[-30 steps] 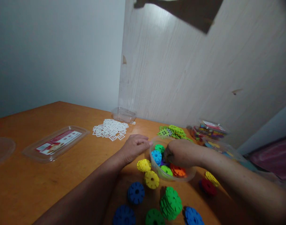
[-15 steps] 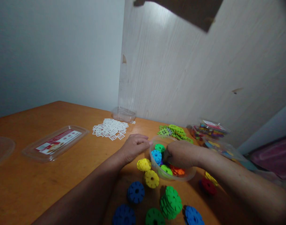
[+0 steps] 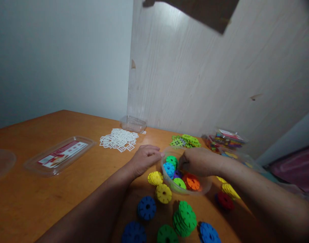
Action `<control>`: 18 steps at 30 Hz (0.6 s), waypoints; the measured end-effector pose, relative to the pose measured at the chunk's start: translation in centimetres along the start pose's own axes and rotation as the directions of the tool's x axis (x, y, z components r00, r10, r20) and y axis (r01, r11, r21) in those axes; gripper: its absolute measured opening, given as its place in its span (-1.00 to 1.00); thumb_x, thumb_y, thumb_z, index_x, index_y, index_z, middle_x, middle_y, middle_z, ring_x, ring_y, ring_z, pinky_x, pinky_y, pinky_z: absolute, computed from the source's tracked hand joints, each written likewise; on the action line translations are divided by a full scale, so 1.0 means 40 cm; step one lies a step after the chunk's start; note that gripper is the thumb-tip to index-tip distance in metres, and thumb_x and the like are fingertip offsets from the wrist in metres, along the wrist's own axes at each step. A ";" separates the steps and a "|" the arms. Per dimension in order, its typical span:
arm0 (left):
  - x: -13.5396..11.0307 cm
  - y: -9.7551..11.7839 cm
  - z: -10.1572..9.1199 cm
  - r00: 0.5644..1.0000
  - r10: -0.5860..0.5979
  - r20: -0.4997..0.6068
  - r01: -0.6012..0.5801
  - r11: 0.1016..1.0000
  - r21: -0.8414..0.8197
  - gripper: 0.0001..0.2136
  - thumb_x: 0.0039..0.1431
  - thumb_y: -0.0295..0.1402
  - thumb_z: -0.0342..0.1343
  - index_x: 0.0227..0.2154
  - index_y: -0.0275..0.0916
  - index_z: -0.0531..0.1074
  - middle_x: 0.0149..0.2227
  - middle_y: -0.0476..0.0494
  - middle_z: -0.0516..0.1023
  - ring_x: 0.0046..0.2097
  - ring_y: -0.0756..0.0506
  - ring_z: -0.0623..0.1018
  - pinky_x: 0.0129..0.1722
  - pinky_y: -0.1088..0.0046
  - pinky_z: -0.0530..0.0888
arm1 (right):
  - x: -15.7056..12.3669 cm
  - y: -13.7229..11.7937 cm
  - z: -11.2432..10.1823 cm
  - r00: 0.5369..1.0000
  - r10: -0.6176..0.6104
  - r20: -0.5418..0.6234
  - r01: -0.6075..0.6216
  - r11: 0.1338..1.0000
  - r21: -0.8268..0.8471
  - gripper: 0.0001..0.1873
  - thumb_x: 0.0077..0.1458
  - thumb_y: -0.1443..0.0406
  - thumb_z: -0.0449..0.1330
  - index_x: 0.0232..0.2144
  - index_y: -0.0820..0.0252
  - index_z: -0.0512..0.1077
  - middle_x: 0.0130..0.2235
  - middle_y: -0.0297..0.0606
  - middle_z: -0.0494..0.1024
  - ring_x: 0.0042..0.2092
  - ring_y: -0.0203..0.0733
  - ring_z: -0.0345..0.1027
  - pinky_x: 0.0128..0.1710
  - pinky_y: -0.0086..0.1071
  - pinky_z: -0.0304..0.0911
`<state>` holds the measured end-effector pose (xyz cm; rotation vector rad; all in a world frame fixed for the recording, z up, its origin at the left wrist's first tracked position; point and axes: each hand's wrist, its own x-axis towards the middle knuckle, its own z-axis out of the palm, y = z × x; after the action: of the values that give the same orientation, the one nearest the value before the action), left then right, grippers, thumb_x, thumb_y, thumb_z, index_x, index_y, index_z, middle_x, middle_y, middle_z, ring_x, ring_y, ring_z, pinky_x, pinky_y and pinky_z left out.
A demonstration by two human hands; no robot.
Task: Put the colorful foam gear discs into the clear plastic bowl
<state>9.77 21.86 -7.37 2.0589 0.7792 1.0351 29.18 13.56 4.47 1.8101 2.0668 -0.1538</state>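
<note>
A clear plastic bowl (image 3: 203, 189) on the orange table (image 3: 75, 182) holds several toothed discs: green, blue, purple and orange (image 3: 192, 182). My left hand (image 3: 144, 159) rests on the table with curled fingers touching the bowl's left rim. Over the bowl's far side my right hand (image 3: 198, 161) has its fingers bunched downward; what they hold is hidden. Stacks of yellow (image 3: 163, 193), blue (image 3: 146, 207) and green (image 3: 184, 219) discs stand on the table in front of the bowl.
A heap of white square pieces (image 3: 119, 139) and a clear tub (image 3: 133, 123) lie at the back. A clear lid with a red label (image 3: 59, 154) lies left. Green squares (image 3: 186, 140) and tubs of mixed pieces (image 3: 226, 140) lie behind the bowl; red (image 3: 224, 200) and yellow (image 3: 230, 190) discs lie under my right forearm.
My right hand has lifted slightly and drawn toward the bowl's far rim, uncovering the orange disc. My left hand has stayed at the rim.
</note>
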 end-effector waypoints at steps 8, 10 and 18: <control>-0.001 0.007 0.001 0.999 -0.027 -0.023 0.026 0.999 -0.040 -0.73 0.15 -0.11 0.19 -0.42 -0.16 0.68 -0.16 -0.14 0.66 -0.04 -0.17 0.58 0.04 0.29 0.45 | 0.008 -0.036 0.013 0.999 -0.009 0.048 0.014 0.994 -0.106 -0.64 0.10 0.29 0.11 -0.19 0.04 0.68 -0.19 -0.10 0.70 -0.18 0.07 0.57 -0.40 -0.33 0.19; -0.001 0.004 0.002 0.999 -0.031 -0.027 0.030 0.999 -0.039 -0.74 0.14 -0.11 0.19 -0.41 -0.16 0.68 -0.14 -0.15 0.66 -0.04 -0.17 0.58 0.05 0.28 0.45 | 0.010 -0.038 0.015 0.999 -0.011 0.043 0.015 0.995 -0.100 -0.65 0.09 0.28 0.12 -0.19 0.02 0.68 -0.19 -0.11 0.70 -0.18 0.06 0.57 -0.38 -0.32 0.21; -0.002 0.003 0.002 0.999 -0.037 -0.039 0.035 0.997 -0.066 -0.77 0.14 -0.15 0.19 -0.40 -0.14 0.69 -0.13 -0.16 0.66 -0.03 -0.17 0.59 0.08 0.28 0.45 | 0.010 -0.028 0.015 0.999 0.013 0.037 -0.010 0.998 -0.058 -0.65 0.10 0.29 0.12 -0.19 0.01 0.68 -0.21 -0.13 0.70 -0.19 0.02 0.57 -0.40 -0.35 0.21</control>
<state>9.84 21.72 -7.35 1.9678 0.7901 1.0711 28.17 13.53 3.59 1.7709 2.0139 -0.1224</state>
